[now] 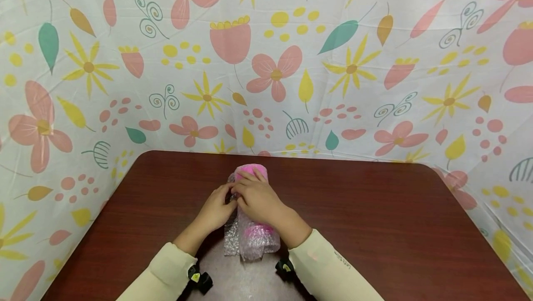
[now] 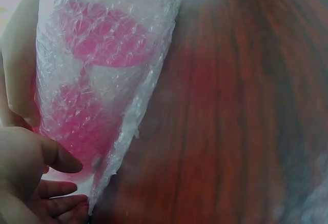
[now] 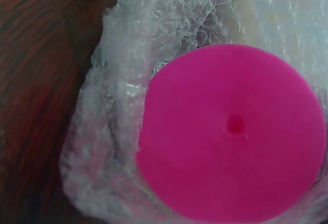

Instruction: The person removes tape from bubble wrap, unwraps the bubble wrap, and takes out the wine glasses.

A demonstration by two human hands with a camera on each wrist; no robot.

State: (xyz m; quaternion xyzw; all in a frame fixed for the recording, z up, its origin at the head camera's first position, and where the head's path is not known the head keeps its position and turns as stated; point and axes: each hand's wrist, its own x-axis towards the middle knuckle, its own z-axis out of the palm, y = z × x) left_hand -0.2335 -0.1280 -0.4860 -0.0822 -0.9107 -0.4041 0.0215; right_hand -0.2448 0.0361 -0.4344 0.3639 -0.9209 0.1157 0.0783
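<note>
Bubble wrap (image 1: 250,245) surrounds a pink-and-clear object standing lengthwise on the table. Through the plastic, the left wrist view shows two pink areas (image 2: 105,37) joined by a narrow neck, like an hourglass. Its round pink end (image 3: 189,131) has a small central dimple and is uncovered in the right wrist view. My left hand (image 1: 214,208) is at the left side of the roll, its curled fingers and thumb holding the edge of the wrap. Across the top of the roll lies my right hand (image 1: 260,199), fingers spread and fairly straight, pressing on it. Its fingertips reach near the pink end.
The dark reddish-brown table (image 1: 366,227) carries the roll. A flower-patterned cloth (image 1: 291,28) hangs behind the table and along its sides. A loose flap of wrap (image 1: 231,241) spreads on the roll's left. Black straps (image 1: 200,279) sit at both sleeves.
</note>
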